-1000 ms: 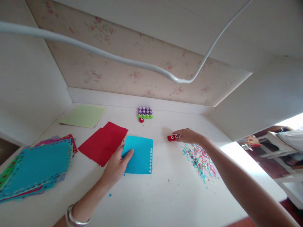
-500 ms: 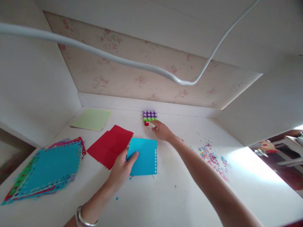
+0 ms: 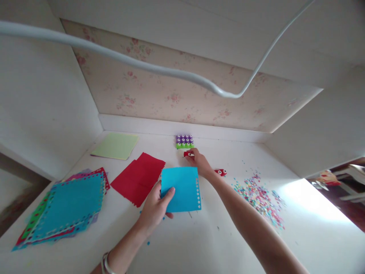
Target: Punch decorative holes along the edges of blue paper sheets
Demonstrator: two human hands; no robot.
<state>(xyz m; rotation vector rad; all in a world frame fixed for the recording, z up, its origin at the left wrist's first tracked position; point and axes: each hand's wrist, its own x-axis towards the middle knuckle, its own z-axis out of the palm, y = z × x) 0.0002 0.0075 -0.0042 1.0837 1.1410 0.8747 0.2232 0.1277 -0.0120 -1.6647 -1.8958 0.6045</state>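
Note:
My left hand (image 3: 158, 203) grips a blue sheet of paper (image 3: 181, 190), thumb on top and fingers underneath. A column of small punched star shapes runs down the sheet's right edge. Beyond the sheet, my right hand (image 3: 199, 161) pinches a small red craft punch (image 3: 186, 154) with a white part. Just past it stand rows of purple craft punches (image 3: 184, 139) with green punches (image 3: 185, 145) in front, each with a round white and dark top. More red punches (image 3: 220, 172) lie beside my right forearm, partly hidden by it.
Red sheets (image 3: 139, 177) lie left of the blue one. Pale green paper (image 3: 115, 145) rests at the back left, near a pile of punched coloured sheets (image 3: 71, 201). Confetti (image 3: 261, 198) is scattered at the right. A white cable (image 3: 171, 74) crosses above the white tabletop (image 3: 222, 247).
My right hand has picked up the red punch from in front of the green ones and drawn it slightly nearer. My left hand has raised the blue sheet a little. The view has shifted slightly.

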